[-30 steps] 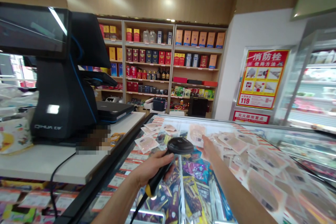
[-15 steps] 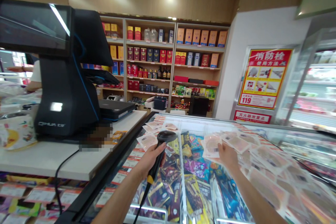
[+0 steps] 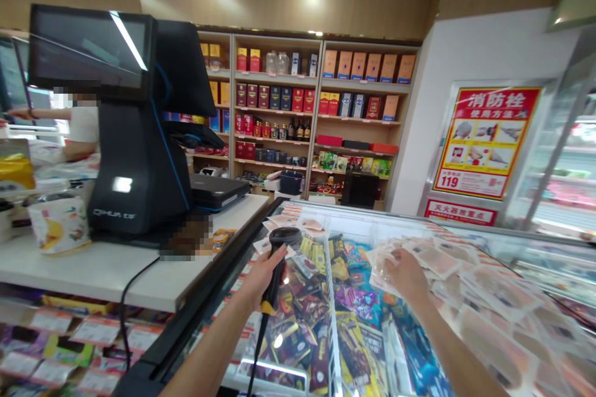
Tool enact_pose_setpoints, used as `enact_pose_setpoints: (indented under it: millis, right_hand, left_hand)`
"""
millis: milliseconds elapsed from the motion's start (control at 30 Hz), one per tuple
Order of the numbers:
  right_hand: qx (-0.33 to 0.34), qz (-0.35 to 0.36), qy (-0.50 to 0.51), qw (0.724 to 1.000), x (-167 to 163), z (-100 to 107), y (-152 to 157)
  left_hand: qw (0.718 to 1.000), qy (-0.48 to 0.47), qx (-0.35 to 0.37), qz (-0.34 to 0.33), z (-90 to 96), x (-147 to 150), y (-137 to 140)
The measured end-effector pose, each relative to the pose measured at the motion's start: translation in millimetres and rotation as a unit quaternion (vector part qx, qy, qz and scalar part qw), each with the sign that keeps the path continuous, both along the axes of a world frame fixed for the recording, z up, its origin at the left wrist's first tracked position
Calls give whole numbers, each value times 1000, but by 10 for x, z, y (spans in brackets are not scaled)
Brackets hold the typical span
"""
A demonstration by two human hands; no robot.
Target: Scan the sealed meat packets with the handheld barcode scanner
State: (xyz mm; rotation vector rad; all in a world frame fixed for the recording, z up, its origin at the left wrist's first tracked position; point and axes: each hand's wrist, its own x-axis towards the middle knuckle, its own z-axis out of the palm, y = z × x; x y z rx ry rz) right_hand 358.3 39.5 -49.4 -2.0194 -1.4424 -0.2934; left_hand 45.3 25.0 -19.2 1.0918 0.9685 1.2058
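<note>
My left hand [image 3: 261, 274] is wrapped round the handle of a black barcode scanner [image 3: 285, 236], its cord trailing down toward me. The scanner's head sits over the left part of a glass-topped freezer, near a few flat packets [image 3: 285, 221]. Over the freezer's right side, my right hand [image 3: 410, 278] is closed with its fingers on a clear, flat plastic packet [image 3: 380, 262]. Many similar packets [image 3: 496, 291] with pale pink contents lie spread and overlapping to the right of that hand. Its fingertips are partly hidden and blurred.
Under the glass, colourful wrapped packages [image 3: 356, 301] fill the freezer. A black checkout terminal [image 3: 139, 161] stands on the white counter [image 3: 172, 285] at left, beside a white patterned pouch [image 3: 60, 223]. Behind are shelves of boxes [image 3: 274, 98]. Another person's arm [image 3: 51, 113] shows far left.
The view has swung slightly left. My left hand and the scanner have shifted left, away from my right hand. The packet at my right hand now looks lifted or bunched.
</note>
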Motion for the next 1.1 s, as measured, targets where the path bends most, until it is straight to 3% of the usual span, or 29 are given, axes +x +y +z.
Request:
enact_pose_setpoints:
  millis: [233, 367, 500, 667, 867, 1100]
  right_hand:
    - [-56, 173, 27, 983, -1325, 15, 414]
    - [-111, 193, 7, 975, -1956, -4, 580]
    - [-145, 180, 16, 973, -2327, -44, 695]
    - [-161, 164, 3, 973, -2491, -51, 763]
    - [-207, 174, 12, 963, -2364, -3, 782]
    - [-256, 283, -46, 923, -2144, 92, 793]
  left_hand:
    - [999, 1, -17, 47, 17, -285, -36]
    - [997, 3, -7, 76, 23, -505, -101]
    - [996, -1, -15, 89, 23, -697, -134]
    - [994, -3, -47, 94, 5, -838, -105]
    - [997, -4, -29, 75, -1, -756, -131]
    - [997, 13, -15, 71, 83, -620, -199]
